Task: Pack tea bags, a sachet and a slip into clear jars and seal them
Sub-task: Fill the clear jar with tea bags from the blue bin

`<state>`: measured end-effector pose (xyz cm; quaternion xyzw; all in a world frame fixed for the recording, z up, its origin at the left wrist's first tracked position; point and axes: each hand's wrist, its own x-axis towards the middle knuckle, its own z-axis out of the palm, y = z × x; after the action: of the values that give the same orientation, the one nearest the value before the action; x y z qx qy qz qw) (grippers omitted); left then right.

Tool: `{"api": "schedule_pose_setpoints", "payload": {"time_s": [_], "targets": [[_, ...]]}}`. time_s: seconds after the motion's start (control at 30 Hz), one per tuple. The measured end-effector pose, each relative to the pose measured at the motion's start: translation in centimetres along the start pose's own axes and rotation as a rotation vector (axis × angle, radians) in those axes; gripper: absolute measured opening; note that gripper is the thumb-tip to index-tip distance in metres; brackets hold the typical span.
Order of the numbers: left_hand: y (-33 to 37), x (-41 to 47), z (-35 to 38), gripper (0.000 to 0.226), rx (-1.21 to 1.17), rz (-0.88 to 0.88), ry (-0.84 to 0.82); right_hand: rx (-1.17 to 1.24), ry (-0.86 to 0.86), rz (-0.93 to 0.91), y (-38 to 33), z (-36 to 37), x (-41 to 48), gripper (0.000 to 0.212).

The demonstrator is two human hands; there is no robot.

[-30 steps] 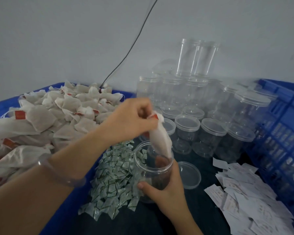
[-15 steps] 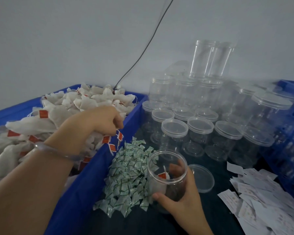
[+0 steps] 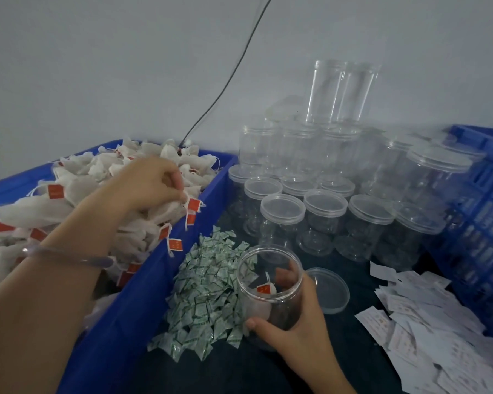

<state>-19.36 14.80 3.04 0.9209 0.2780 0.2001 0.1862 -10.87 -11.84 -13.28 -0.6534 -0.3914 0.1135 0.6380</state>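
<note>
- The left hand is in the blue crate, fingers pinched on a tea bag with a red tag at the edge of the heap of tea bags.
- The right hand is wrapped around the open jar, which stands on the dark table.
- At least one tea bag with a red tag lies in that jar, so filling is at an early stage, I judge.
- Still left: a green sachet from the sachet pile, a slip from the paper slips, then the loose lid just beside the jar.
- Many lidded empty jars wait behind.
</note>
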Motion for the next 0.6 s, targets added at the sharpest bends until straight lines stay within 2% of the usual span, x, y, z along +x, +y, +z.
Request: {"api": "schedule_pose_setpoints", "payload": {"time_s": [0.07,0.13,0.2,0.27,0.4,0.5,0.53,0.57,0.6], "targets": [[0.7,-0.2,-0.6,0.018,-0.277,0.035,0.155,0.008,-0.008,-0.001,0.1,0.1,0.0,0.096],[2.2,-0.8,-1.4,0.023,-0.595,0.111,0.213,0.008,-0.010,-0.013,0.2,0.2,0.0,0.096],[4.0,-1.6,-1.7,0.024,-0.821,0.196,0.143,0.012,-0.011,-0.016,0.2,0.2,0.1,0.097],[5.7,-2.4,-1.2,0.014,-0.905,0.229,0.004,0.023,-0.014,-0.014,0.1,0.3,0.1,0.098],[7.7,-3.5,1.4,0.010,-0.716,0.244,-0.249,0.027,-0.018,-0.028,0.0,0.4,0.0,0.099],[8.5,-4.4,3.7,0.009,-0.469,0.280,-0.520,0.018,-0.023,-0.050,-0.2,0.4,0.1,0.097],[8.4,-4.3,4.1,0.012,-0.388,0.301,-0.552,0.008,-0.023,-0.056,-0.2,0.5,0.1,0.097],[8.1,-4.0,4.2,0.015,-0.313,0.316,-0.502,0.005,-0.021,-0.046,-0.2,0.5,0.1,0.097],[7.5,-3.3,3.9,0.017,-0.219,0.322,-0.377,0.014,-0.019,-0.020,-0.2,0.5,0.0,0.098]]}}
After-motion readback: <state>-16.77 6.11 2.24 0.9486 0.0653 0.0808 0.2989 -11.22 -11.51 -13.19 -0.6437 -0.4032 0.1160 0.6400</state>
